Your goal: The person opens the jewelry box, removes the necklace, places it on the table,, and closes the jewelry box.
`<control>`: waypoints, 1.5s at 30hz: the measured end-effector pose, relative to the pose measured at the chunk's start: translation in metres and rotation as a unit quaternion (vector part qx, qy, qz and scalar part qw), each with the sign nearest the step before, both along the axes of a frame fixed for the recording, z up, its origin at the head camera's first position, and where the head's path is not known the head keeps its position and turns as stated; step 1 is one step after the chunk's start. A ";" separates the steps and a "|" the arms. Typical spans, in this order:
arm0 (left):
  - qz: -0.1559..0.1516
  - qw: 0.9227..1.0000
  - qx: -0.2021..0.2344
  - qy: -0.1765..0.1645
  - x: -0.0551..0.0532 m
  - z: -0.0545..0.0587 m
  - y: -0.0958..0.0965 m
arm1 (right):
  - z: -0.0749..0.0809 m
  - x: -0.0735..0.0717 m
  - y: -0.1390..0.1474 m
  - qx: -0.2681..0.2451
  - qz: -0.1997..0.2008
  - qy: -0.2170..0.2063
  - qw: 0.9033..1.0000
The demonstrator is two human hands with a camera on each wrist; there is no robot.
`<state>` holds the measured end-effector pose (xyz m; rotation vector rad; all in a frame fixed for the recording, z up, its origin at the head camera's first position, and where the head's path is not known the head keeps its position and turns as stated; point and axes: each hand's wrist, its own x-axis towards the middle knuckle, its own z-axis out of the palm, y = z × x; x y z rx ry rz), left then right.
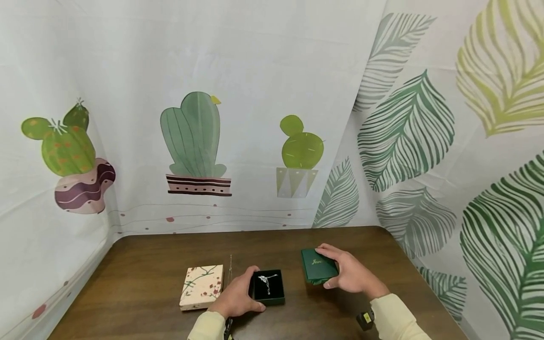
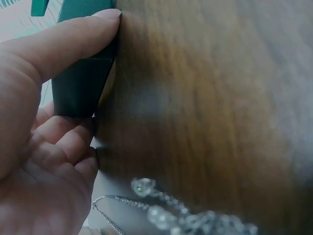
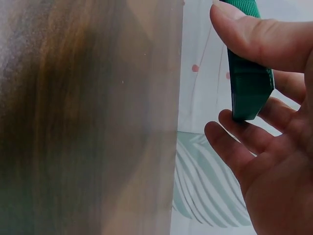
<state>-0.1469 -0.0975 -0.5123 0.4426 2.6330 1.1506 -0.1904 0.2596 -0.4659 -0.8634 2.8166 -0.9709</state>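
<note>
In the head view my left hand [image 1: 235, 295] grips a small open jewelry box base [image 1: 272, 301] on the table, thumb at the near side and fingers at the far side. Silver jewelry [image 1: 267, 282] with a fine chain lies on its black lining. The left wrist view shows the thumb along the dark green wall [image 2: 78, 88] of the box. Farther right, my right hand [image 1: 352, 274] holds the green box lid [image 1: 316, 267] with gold lettering on top. In the right wrist view, thumb and fingers pinch opposite sides of the lid [image 3: 249, 83], above the table.
A cream box [image 1: 201, 288] with a floral branch pattern sits left of my left hand. A thin chain [image 1: 230, 269] shows beside it; silver chain jewelry [image 2: 195, 223] appears low in the left wrist view. The brown wooden table [image 1: 148, 255] meets printed curtains [image 1: 255, 71] behind.
</note>
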 end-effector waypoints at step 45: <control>0.002 1.000 -0.008 0.016 -0.002 -0.007 -0.001 | -0.040 -0.006 0.010 0.047 0.006 -0.024 0.999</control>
